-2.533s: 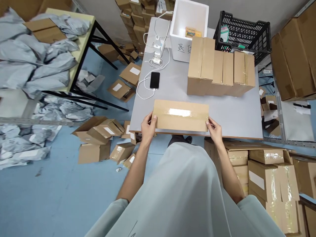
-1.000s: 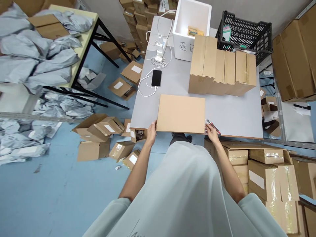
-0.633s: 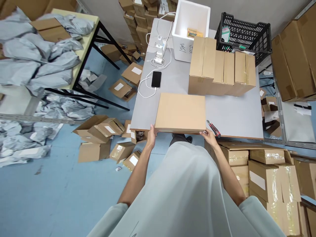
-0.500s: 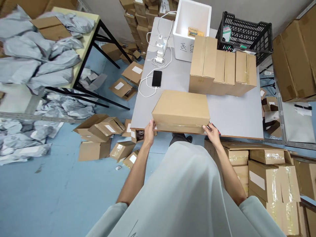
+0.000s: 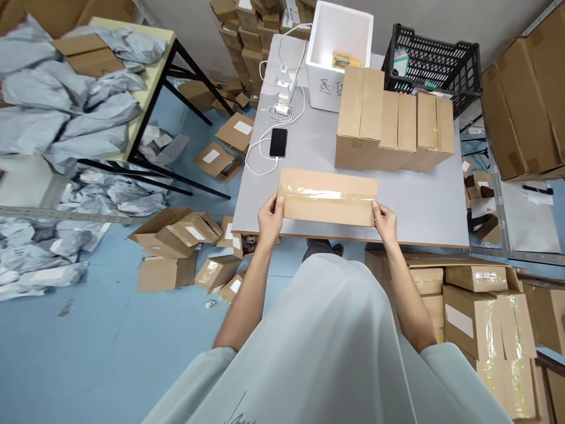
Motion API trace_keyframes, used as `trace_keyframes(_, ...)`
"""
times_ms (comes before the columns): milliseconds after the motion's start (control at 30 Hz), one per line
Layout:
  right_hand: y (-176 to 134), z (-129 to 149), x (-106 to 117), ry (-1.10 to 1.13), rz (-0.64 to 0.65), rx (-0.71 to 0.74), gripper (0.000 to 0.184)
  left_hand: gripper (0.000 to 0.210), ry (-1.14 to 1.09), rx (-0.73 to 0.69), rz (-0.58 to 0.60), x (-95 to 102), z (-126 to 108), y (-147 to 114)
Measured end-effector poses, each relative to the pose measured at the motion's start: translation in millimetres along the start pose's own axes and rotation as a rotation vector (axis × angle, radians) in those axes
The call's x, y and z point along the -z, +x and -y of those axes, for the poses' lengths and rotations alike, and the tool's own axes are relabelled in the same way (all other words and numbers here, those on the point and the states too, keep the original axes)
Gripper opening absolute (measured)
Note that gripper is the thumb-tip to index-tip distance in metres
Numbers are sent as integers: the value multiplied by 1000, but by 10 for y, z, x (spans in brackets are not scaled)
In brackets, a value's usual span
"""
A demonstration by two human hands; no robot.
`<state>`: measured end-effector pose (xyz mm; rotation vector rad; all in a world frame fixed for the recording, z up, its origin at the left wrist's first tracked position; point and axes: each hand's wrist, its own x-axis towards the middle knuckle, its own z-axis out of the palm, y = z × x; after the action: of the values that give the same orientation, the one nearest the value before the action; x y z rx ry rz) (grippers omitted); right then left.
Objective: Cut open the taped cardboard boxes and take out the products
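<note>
Between my two hands is a brown cardboard box (image 5: 327, 209), over the front of the grey table (image 5: 424, 206). Its narrow side faces up, with a shiny strip of clear tape running along it. My left hand (image 5: 271, 217) grips the left end, thumb on the upper face. The right end is held by my right hand (image 5: 385, 222), thumb also on top. Whether the box's underside rests on the tabletop is hidden. Behind it lies a black phone (image 5: 278, 142) joined to a white cable.
Three cardboard boxes (image 5: 359, 118) stand at the table's back right, before a black plastic crate (image 5: 432, 65) and a white foam bin (image 5: 324, 88). A power strip (image 5: 286, 88) lies left. Grey parcels (image 5: 66, 88) cover a side table. Boxes (image 5: 481, 324) are stacked near my right.
The box has been tipped over, so its taped narrow side now faces up instead of the broad plain face. Both hands have moved slightly up the view with it.
</note>
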<state>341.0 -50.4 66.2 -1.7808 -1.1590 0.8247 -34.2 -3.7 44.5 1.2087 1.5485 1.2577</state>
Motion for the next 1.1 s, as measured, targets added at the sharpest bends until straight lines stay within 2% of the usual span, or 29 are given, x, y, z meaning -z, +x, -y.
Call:
trace_keyframes(100,107,-107,-22,101,3,-16,75,74,24,-10,-18,-28,80,93)
trace_keyframes(167,148,-244,-16,209,11,-86,72,70,-13,34,-28,-18,194,139)
trace_keyframes(267,111,-513,-2,282,27,-200,71,68,-103,284,-43,15,455,136)
trace_keyframes(333,25,-673,-26,247,100,-220,71,58,-107,437,-40,9,641,75)
trace_keyframes(400,-77,-775,-94,217,195,-202,70,44,-74,488,-14,-36,791,-18)
trace_keyframes(500,-191,-808,-229,212,265,-160,61,39,-34,472,49,-135,909,-146)
trace_keyframes(600,-231,-762,-274,195,283,-135,59,35,-2,416,111,-171,906,-196)
trace_keyframes(767,-210,-636,-66,112,222,-89,65,47,48,260,173,-15,732,-174)
trace_keyframes(867,-168,-555,53,-21,151,-24,70,56,166,112,162,91,587,-148)
trace_keyframes(933,-132,-519,71,-76,147,-7,70,59,242,54,131,120,509,-117)
trace_keyframes(1000,-96,-510,40,-102,163,-14,70,57,280,54,104,112,471,-76)
trace_keyframes(1100,-65,-539,-64,-113,191,-30,69,50,292,128,87,64,496,-14)
